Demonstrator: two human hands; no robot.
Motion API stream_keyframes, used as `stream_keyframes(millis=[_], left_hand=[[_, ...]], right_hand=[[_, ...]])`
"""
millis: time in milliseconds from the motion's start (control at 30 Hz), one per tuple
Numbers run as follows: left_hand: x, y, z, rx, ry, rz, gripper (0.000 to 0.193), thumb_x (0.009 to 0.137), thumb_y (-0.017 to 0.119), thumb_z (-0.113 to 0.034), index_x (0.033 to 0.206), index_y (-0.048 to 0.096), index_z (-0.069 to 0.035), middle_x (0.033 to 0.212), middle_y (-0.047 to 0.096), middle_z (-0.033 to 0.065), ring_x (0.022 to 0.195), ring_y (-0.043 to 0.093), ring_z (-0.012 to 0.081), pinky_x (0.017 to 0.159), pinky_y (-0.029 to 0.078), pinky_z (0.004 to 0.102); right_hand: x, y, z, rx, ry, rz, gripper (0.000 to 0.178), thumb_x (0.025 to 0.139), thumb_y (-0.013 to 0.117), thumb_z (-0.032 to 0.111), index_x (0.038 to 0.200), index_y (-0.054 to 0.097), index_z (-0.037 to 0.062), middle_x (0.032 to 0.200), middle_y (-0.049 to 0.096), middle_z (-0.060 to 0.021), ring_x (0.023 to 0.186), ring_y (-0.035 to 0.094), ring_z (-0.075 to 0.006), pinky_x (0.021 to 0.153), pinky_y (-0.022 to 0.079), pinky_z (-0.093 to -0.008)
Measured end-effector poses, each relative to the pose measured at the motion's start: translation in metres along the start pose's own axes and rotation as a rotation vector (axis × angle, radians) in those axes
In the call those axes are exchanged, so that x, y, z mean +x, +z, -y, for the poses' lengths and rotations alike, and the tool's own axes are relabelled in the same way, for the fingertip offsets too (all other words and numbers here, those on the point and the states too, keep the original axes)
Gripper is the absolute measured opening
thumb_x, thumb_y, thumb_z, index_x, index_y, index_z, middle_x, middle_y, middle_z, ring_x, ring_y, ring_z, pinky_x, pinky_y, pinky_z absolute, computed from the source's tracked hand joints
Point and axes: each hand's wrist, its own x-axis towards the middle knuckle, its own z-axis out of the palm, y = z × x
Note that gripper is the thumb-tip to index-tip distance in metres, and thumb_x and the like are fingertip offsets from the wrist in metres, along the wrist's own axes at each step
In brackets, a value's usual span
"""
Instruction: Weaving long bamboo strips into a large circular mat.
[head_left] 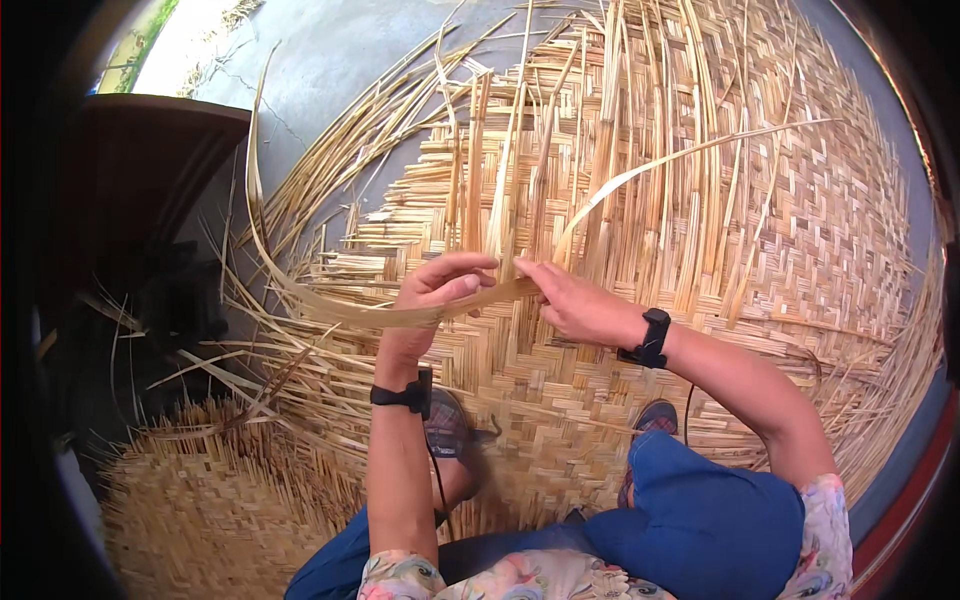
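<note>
Head view: from where I stand, flat straw-coloured strip (370,316) is in both hands' reach, above woven mat (820,210) on the floor (340,45). Right hand (582,302): fingers pinching the strip. Left hand (440,285): fingers curled, nearly together, beside it; grip or loose support, cannot tell. Estimate: light, springy, liable to split if creased; pinch flat across its width. Containers: none made out

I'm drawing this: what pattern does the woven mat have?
The mat has zigzags, best in the head view.

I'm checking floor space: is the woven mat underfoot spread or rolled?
Spread: the woven mat lies across the floor, its weave exposed.
</note>
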Motion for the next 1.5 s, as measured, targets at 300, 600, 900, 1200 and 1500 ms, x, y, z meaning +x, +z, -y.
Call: stream_keyframes(millis=[300, 600, 900, 1200, 1500], left_hand=[[0.062, -0.037, 0.042, 0.912, -0.373, -0.17, 0.032, 0.089, 0.053, -0.003, 0.12, 0.055, 0.004, 0.09, 0.062, 0.0054, 0.074, 0.054, 0.0113, 0.062, 0.046, 0.0279], [0.066, -0.033, 0.033, 1.098, -0.243, -0.208, 0.026, 0.092, 0.066, -0.017, 0.107, 0.063, 0.005, 0.079, 0.065, 0.0092, 0.069, 0.063, 0.0167, 0.062, 0.05, 0.034], [0.061, -0.033, 0.01, 0.646, -0.351, -0.068, 0.031, 0.095, 0.068, -0.016, 0.122, 0.062, -0.001, 0.099, 0.07, 0.0018, 0.084, 0.062, 0.0107, 0.075, 0.052, 0.0289], [0.046, -0.069, 0.062, 0.353, 0.07, 0.017, 0.025, 0.082, 0.075, 0.001, 0.107, 0.072, -0.002, 0.143, 0.053, 0.0089, 0.124, 0.056, 0.0154, 0.097, 0.052, 0.0298], [0.007, -0.013, 0.043, -0.17, 0.211, -0.597, 0.041, 0.084, 0.072, 0.003, 0.121, 0.056, -0.005, 0.114, 0.061, 0.0088, 0.096, 0.062, 0.0126, 0.078, 0.054, 0.0245]], right_hand=[[0.007, -0.003, 0.007, -0.339, -0.14, 0.092, 0.013, 0.084, 0.065, 0.009, 0.096, 0.061, 0.0097, 0.084, 0.051, -0.0112, 0.078, 0.06, -0.0316, 0.065, 0.05, -0.0421], [-0.05, 0.048, -0.013, 0.607, 0.269, -0.42, 0.015, 0.094, 0.065, 0.01, 0.108, 0.065, 0.0044, 0.095, 0.065, -0.0071, 0.086, 0.068, -0.0205, 0.078, 0.055, -0.0321], [-0.046, 0.05, -0.009, 0.968, 0.404, -0.429, 0.019, 0.098, 0.063, 0.013, 0.111, 0.066, 0.001, 0.099, 0.071, -0.0081, 0.093, 0.069, -0.0185, 0.089, 0.055, -0.0343], [0.029, 0.044, -0.022, -0.03, 0.24, -0.263, 0.021, 0.082, 0.077, 0.023, 0.099, 0.07, 0.0135, 0.084, 0.062, -0.0042, 0.082, 0.061, -0.0292, 0.071, 0.048, -0.0421], [0.021, 0.052, -0.031, -0.319, 0.144, -0.269, 0.058, 0.074, 0.081, 0.015, 0.127, 0.057, 0.0174, 0.109, 0.056, -0.0061, 0.099, 0.056, -0.0284, 0.086, 0.046, -0.0406]])
